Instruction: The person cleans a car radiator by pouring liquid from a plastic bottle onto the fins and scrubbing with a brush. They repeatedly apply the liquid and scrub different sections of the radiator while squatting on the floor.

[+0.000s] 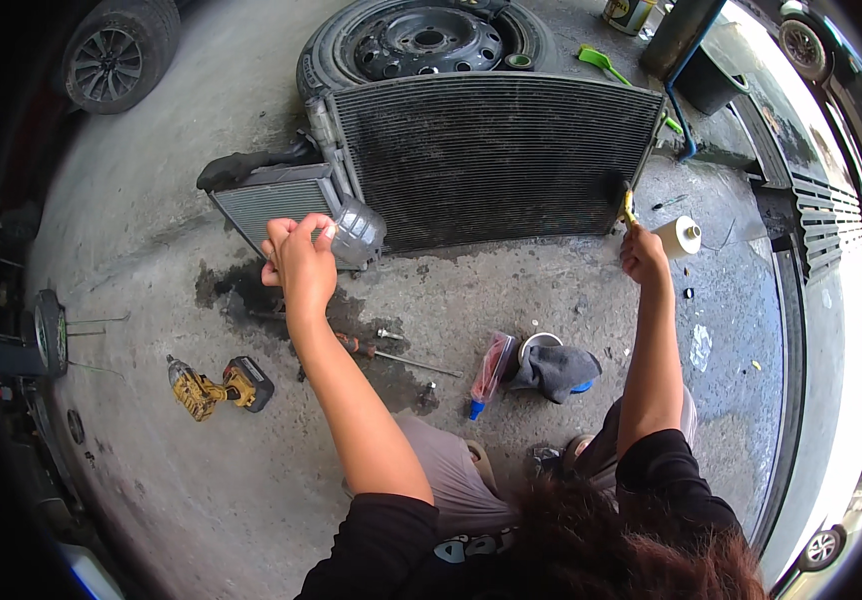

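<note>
My left hand pinches the edge of a clear plastic container, which is tilted in front of the lower left corner of a large black car condenser. The condenser leans upright against a wheel. At its right edge, my right hand is closed around the yellow handle of a small brush. The brush's dark head is at the fins; whether it touches them is hard to tell. A smaller grey finned cooler stands to the left, partly behind my left hand.
Behind the condenser lies a tyre on a black steel rim. A white bottle is beside my right hand. Nearer me are a yellow cordless impact wrench, a screwdriver, a blue-capped clear bottle and a grey cloth.
</note>
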A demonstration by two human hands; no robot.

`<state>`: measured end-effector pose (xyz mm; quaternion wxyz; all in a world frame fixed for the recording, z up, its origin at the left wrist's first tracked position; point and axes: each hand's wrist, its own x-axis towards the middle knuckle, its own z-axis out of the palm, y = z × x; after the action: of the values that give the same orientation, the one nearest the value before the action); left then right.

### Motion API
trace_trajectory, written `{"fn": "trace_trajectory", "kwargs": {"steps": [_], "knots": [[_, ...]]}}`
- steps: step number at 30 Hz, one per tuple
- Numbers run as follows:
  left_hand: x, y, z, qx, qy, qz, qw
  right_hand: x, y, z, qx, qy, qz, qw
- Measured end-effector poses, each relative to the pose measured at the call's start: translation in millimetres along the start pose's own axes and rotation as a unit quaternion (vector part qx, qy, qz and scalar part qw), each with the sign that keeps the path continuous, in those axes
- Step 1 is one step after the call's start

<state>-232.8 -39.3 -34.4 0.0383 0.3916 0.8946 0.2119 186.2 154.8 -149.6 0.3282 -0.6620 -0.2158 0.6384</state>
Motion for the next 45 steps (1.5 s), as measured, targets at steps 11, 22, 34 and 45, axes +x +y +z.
{"fn": "trace_trajectory", "kwargs": {"steps": [11, 22, 34, 45], "knots": [[7, 10, 22, 0.028, -0.023, 0.012, 0.999, -85, 187, 288, -0.379, -0.128, -0.186, 0.897], [9, -16, 17, 0.022, 0.006, -0.001, 1.000, 16, 10, -16, -0.076, -0.004, 0.006, 0.997], [4, 3, 8, 0.031, 0.028, -0.079, 0.996, -100, 185, 314, -0.419, -0.093, -0.217, 0.877], [1, -27, -7, -0.003, 0.041, -0.104, 0.994, -24, -24, 33, -0.040, -0.078, -0.040, 0.995]]}}
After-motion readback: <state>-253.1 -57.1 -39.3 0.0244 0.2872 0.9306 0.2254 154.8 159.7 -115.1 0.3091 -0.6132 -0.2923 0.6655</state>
